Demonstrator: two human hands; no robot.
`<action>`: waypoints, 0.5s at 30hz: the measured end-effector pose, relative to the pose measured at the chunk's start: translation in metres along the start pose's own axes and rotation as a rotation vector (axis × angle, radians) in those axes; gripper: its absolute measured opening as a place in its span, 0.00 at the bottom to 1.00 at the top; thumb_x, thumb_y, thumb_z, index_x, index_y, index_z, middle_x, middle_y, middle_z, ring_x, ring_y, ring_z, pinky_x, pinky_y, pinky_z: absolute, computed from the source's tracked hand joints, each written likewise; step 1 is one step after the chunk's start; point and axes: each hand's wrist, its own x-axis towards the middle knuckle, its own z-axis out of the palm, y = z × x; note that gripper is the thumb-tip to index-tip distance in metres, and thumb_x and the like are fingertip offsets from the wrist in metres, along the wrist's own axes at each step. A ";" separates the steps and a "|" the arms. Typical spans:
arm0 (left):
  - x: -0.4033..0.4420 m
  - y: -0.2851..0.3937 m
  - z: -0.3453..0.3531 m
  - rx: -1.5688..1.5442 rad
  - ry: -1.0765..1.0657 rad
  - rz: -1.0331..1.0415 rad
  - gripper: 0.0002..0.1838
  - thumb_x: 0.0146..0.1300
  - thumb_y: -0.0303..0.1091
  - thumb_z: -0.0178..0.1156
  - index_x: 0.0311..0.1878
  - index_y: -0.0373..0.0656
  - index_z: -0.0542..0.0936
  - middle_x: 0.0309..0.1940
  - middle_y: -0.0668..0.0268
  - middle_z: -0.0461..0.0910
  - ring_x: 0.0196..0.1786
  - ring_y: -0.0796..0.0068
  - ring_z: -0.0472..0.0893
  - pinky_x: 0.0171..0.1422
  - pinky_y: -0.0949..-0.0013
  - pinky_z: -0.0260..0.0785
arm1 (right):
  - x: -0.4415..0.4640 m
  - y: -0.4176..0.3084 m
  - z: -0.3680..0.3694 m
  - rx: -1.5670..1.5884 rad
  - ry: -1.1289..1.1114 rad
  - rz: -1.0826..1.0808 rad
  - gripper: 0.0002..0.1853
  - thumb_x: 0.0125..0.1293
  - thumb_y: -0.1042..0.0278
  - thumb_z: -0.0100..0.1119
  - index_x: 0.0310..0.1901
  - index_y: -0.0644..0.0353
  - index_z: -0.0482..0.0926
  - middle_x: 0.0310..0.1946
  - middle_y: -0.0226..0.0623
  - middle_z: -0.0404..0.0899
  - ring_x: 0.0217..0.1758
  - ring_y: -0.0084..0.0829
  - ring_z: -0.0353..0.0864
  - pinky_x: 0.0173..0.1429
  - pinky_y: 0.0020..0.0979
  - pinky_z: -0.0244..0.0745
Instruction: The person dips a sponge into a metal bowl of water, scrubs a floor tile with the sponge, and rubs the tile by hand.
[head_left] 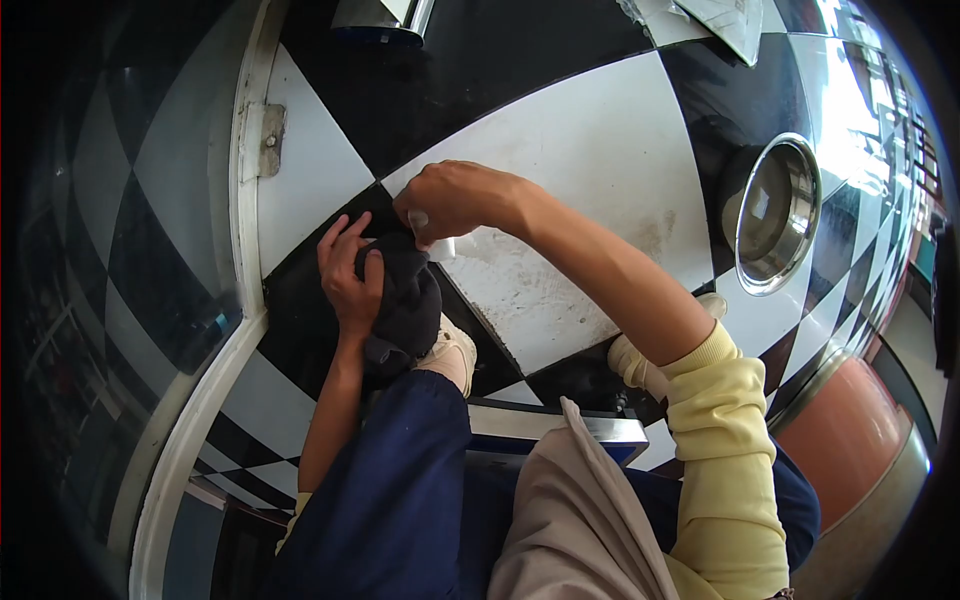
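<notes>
Near the floor by the door frame, my left hand (pixel 348 278) has its thumb over a crumpled dark grey cloth (pixel 408 295), while some of its fingers stretch out past the cloth. Close by, my right hand (pixel 455 200) is closed with the knuckles up, reaching across from the right. Under its fingers shows part of a small white object (pixel 441 248), whose kind I cannot make out. That object is right beside the cloth's upper edge. Most of my right fingertips are hidden behind the hand.
A steel bowl (pixel 778 215) holding liquid sits on the checkered floor (pixel 590 130) at right. The white door frame (pixel 248 200) runs along the left. A metal container (pixel 385 20) stands at the top. My shoes (pixel 455 350) and a low metal-edged seat (pixel 600 430) are below.
</notes>
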 end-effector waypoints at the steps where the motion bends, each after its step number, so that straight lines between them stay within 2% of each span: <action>1: -0.001 -0.002 -0.001 0.004 0.017 0.002 0.04 0.55 0.27 0.57 0.32 0.36 0.77 0.55 0.60 0.83 0.62 0.54 0.74 0.70 0.56 0.61 | -0.001 0.000 0.000 -0.007 0.008 -0.015 0.18 0.53 0.58 0.72 0.46 0.54 0.85 0.40 0.42 0.87 0.41 0.44 0.87 0.50 0.41 0.81; 3: -0.004 -0.006 -0.001 0.004 0.042 -0.008 0.04 0.55 0.27 0.57 0.31 0.36 0.76 0.56 0.60 0.81 0.63 0.53 0.72 0.70 0.55 0.60 | 0.006 0.012 -0.013 0.081 0.230 0.076 0.19 0.53 0.58 0.72 0.46 0.53 0.85 0.40 0.40 0.87 0.43 0.44 0.87 0.50 0.40 0.81; 4: -0.005 -0.009 -0.001 0.000 0.051 -0.019 0.04 0.55 0.27 0.57 0.31 0.36 0.76 0.57 0.59 0.81 0.64 0.54 0.72 0.71 0.55 0.59 | 0.007 0.015 -0.019 0.125 0.360 0.089 0.18 0.53 0.58 0.72 0.46 0.52 0.85 0.37 0.40 0.87 0.43 0.43 0.87 0.50 0.39 0.81; 7: -0.009 -0.014 0.000 0.002 0.077 -0.077 0.04 0.55 0.27 0.57 0.31 0.37 0.75 0.60 0.59 0.78 0.65 0.54 0.70 0.71 0.55 0.58 | 0.013 -0.002 -0.014 0.020 0.101 0.055 0.18 0.54 0.58 0.72 0.46 0.52 0.85 0.34 0.41 0.87 0.42 0.44 0.87 0.49 0.40 0.81; 8: -0.010 -0.015 0.001 0.003 0.091 -0.103 0.04 0.55 0.27 0.57 0.31 0.37 0.75 0.60 0.59 0.77 0.66 0.55 0.69 0.71 0.56 0.57 | 0.016 -0.007 -0.010 -0.033 -0.101 0.031 0.18 0.53 0.58 0.73 0.46 0.52 0.85 0.34 0.41 0.87 0.42 0.44 0.87 0.48 0.40 0.81; 11: -0.010 -0.017 0.001 0.003 0.081 -0.107 0.04 0.56 0.28 0.58 0.31 0.37 0.76 0.62 0.58 0.75 0.66 0.56 0.68 0.71 0.56 0.57 | 0.017 -0.011 -0.008 -0.025 -0.115 0.056 0.17 0.53 0.58 0.73 0.44 0.52 0.85 0.35 0.42 0.87 0.42 0.44 0.87 0.48 0.40 0.81; 13: -0.011 -0.014 0.001 -0.022 0.078 -0.114 0.04 0.56 0.28 0.58 0.31 0.37 0.76 0.62 0.58 0.75 0.65 0.56 0.68 0.71 0.56 0.58 | 0.021 0.002 -0.018 0.130 0.217 0.109 0.17 0.53 0.59 0.72 0.45 0.52 0.85 0.36 0.41 0.87 0.42 0.44 0.87 0.48 0.39 0.81; 14: -0.010 -0.013 0.001 -0.033 0.081 -0.117 0.04 0.56 0.28 0.58 0.32 0.37 0.76 0.62 0.58 0.75 0.65 0.56 0.68 0.71 0.56 0.58 | 0.024 0.006 -0.021 0.133 0.257 0.086 0.18 0.52 0.59 0.73 0.45 0.53 0.85 0.37 0.41 0.87 0.44 0.44 0.87 0.49 0.40 0.81; 15: -0.011 -0.015 0.001 -0.027 0.084 -0.113 0.04 0.56 0.28 0.58 0.32 0.37 0.76 0.62 0.58 0.75 0.65 0.56 0.68 0.71 0.57 0.58 | 0.028 0.002 -0.018 0.055 0.108 0.073 0.18 0.52 0.59 0.73 0.45 0.53 0.85 0.37 0.41 0.87 0.45 0.44 0.86 0.50 0.41 0.80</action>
